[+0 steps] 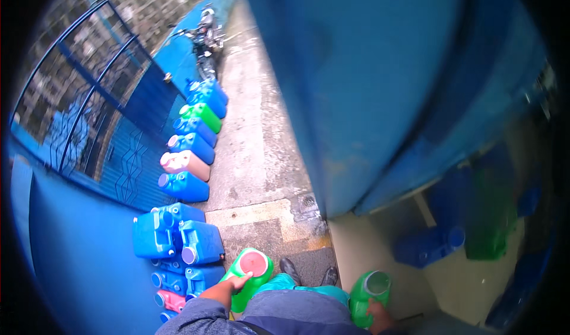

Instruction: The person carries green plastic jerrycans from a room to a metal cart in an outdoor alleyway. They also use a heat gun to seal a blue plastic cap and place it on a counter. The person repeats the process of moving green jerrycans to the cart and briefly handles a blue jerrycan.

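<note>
My left hand is closed round the handle of a green jug with a round reddish lid, on the left side of my body. On my right, a second green jug with a pale greyish lid is in my right hand, whose fingers curl at its handle. Both jugs are upright or slightly tilted, and their bottoms are hidden. Between them show my dark boots on the pavement. Close to the left jug are stacked blue jugs.
Along the left wall runs a row of blue, green and pale pink jugs, ending near a parked motorcycle. A blue metal gate borders the alley. A large blue panel rises at right; behind it, a tiled floor holds a blue jug.
</note>
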`<state>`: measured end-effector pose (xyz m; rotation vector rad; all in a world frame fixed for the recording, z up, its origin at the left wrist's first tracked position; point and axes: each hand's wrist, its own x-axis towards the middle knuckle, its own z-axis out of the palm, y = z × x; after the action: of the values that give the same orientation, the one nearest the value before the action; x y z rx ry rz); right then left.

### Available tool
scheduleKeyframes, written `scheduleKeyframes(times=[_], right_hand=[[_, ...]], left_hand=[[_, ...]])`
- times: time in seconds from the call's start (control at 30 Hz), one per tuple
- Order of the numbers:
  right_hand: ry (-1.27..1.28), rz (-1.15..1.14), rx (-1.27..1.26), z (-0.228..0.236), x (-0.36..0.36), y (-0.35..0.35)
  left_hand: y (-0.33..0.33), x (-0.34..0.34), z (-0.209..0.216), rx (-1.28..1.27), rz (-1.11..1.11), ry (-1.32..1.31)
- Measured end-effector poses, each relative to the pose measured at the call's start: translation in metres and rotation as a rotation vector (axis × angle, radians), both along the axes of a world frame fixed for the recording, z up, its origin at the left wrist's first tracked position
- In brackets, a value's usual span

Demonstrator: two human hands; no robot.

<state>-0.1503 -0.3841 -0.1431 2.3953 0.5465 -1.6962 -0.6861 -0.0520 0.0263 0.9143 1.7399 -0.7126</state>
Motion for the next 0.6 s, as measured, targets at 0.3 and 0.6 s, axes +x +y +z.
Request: scheduleKeyframes(times=[0.3,0.6], right_hand=[[-0.005,0.232,0.026,0.063,-0.093,0.198],[0.063,0.382,-0.050,0.117,-0.177,0.456]], left_hand=[[0.056,-0.141,-0.028,-0.092,0.140,-0.069],[0.166,-0.190,-0.050,0.071,0.457,-0.245]])
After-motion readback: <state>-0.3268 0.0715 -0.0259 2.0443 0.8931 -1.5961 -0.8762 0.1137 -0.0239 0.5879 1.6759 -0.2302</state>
